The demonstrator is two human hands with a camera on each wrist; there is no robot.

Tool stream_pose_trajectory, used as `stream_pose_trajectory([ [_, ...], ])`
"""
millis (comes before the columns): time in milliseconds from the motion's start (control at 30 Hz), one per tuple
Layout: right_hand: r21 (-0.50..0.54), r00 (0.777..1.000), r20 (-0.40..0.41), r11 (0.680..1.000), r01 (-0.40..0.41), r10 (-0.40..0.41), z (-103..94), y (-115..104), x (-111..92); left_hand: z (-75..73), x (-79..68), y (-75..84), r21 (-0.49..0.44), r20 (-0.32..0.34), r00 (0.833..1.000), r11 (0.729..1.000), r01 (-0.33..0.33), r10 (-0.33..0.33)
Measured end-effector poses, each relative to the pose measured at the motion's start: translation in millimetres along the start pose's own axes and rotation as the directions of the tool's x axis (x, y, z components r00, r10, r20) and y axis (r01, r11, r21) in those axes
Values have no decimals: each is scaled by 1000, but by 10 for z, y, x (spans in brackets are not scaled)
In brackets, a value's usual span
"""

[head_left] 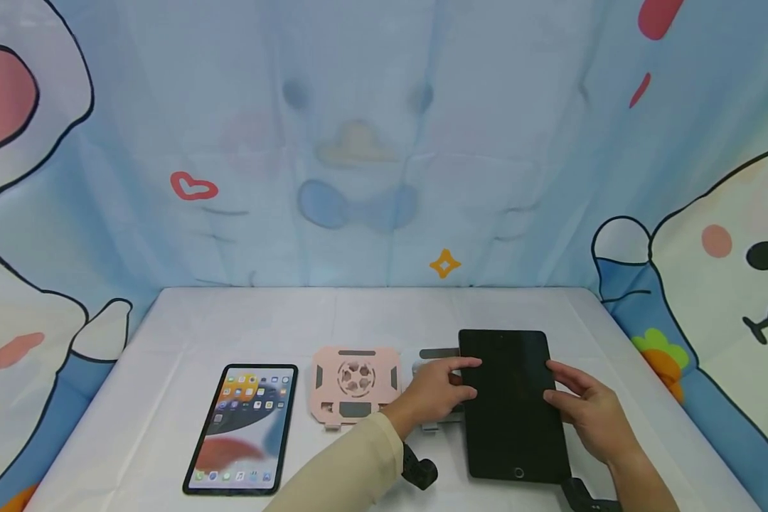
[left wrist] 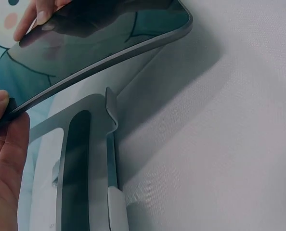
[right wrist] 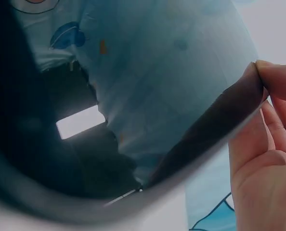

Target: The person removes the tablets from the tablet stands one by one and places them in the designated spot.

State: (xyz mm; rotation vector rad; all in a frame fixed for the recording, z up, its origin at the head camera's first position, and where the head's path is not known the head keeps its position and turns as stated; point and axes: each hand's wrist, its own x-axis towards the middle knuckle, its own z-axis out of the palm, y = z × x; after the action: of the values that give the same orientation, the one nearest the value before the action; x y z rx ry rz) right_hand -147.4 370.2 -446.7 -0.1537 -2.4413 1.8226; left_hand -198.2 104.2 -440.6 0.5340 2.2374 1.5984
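Note:
A dark-screened tablet (head_left: pixel 512 419) with a home button is held up off the table between both hands. My left hand (head_left: pixel 435 391) pinches its left edge, thumb on the screen side and fingers beneath, as the left wrist view shows. On the opposite edge, my right hand (head_left: pixel 592 409) grips with thumb and fingers. Partly hidden behind the left hand and the tablet is a grey stand (head_left: pixel 438 353), lying flat. In the left wrist view its raised lip (left wrist: pixel 111 108) stands below the tablet's edge.
A pink stand (head_left: pixel 356 355) with a round cut-out lies left of the grey one. Farther left, a tablet (head_left: pixel 243 430) with a lit screen of app icons lies on the white-covered table (head_left: pixel 256 320). A printed blue curtain (head_left: pixel 371 85) hangs behind.

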Motion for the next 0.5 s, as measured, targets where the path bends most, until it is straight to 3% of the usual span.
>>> stream_pose_trajectory([
  [267,-82,998,2,994,-65,65,-97,8,-40,109,54,34,38,10,1000,999,7,-7],
  [500,-5,997,-5,997,-77,77,-162,83,-69,202,85,-3,34,17,1000,999,9,-9],
])
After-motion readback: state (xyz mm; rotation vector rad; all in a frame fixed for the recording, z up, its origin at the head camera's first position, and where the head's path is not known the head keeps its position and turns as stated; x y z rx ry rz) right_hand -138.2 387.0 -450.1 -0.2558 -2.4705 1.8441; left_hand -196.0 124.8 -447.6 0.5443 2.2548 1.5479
